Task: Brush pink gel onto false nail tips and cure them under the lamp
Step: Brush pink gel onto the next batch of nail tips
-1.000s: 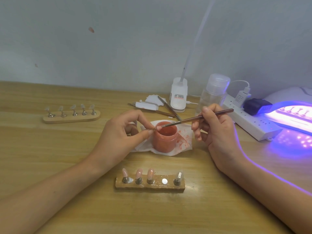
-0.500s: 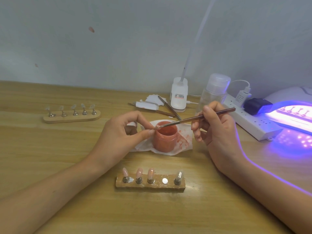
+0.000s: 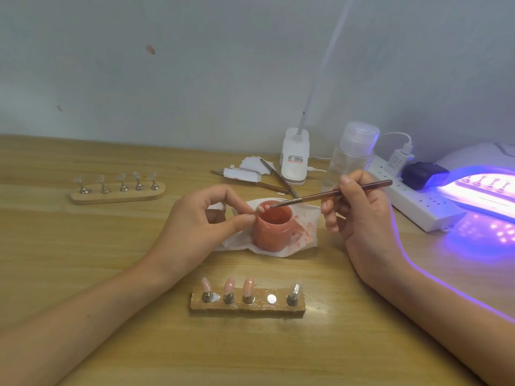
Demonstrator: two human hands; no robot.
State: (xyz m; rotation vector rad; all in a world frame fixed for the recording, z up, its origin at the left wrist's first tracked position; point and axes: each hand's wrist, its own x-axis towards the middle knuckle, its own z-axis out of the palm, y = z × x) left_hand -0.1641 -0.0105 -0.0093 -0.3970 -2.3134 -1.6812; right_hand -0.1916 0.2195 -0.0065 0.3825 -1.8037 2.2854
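My left hand (image 3: 206,221) pinches a small false nail tip (image 3: 261,209) between thumb and forefinger, right over the rim of an open pink gel jar (image 3: 271,227). My right hand (image 3: 359,215) grips a thin brown brush (image 3: 331,194) like a pen, its bristle end touching the held tip. In front of me a wooden stand (image 3: 248,305) carries three pink-coated tips, one bare magnet and one clear tip. The curing lamp (image 3: 485,188) glows violet at the right with another stand inside.
The jar sits on a stained white tissue (image 3: 303,232). A second wooden stand (image 3: 118,190) with clear tips lies at the left. Behind the jar are spare brushes, white wipes (image 3: 245,172), a white lamp base (image 3: 294,160), a clear pump bottle (image 3: 352,154) and a power strip (image 3: 412,201).
Both hands stay almost in place; the brush end shifts slightly along the held tip over the jar.
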